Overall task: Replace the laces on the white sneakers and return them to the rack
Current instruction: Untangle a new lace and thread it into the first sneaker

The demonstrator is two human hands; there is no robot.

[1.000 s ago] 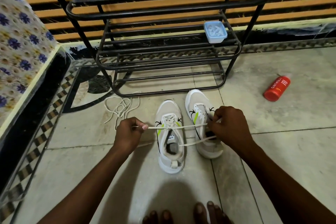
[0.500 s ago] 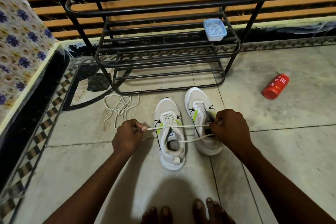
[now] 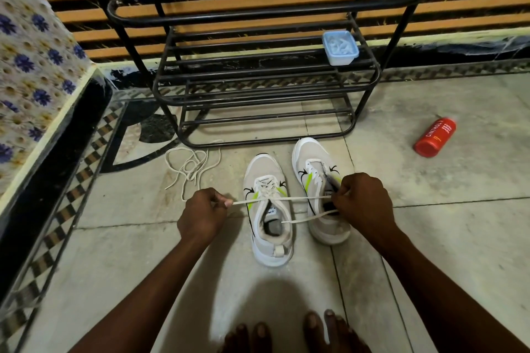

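Observation:
Two white sneakers with yellow-green accents stand side by side on the floor, toes toward the rack: the left sneaker (image 3: 269,226) and the right sneaker (image 3: 312,163). A white lace (image 3: 292,198) runs taut across the left sneaker's upper eyelets. My left hand (image 3: 202,216) pinches one end of it left of the shoe. My right hand (image 3: 362,202) grips the other end over the right sneaker, hiding that shoe's opening; a loose tail (image 3: 309,218) hangs from this hand. A loose lace (image 3: 190,166) lies tangled on the floor to the left.
The black metal shoe rack (image 3: 258,89) stands just behind the sneakers, with a small blue container (image 3: 340,47) on a middle shelf. A red bottle (image 3: 435,137) lies on the floor at right. A raised ledge with flowered cloth (image 3: 31,66) borders the left. My bare toes (image 3: 289,332) show below.
Both hands keep the lace stretched in nearly the same place; the view has shifted very slightly. No grip has changed.

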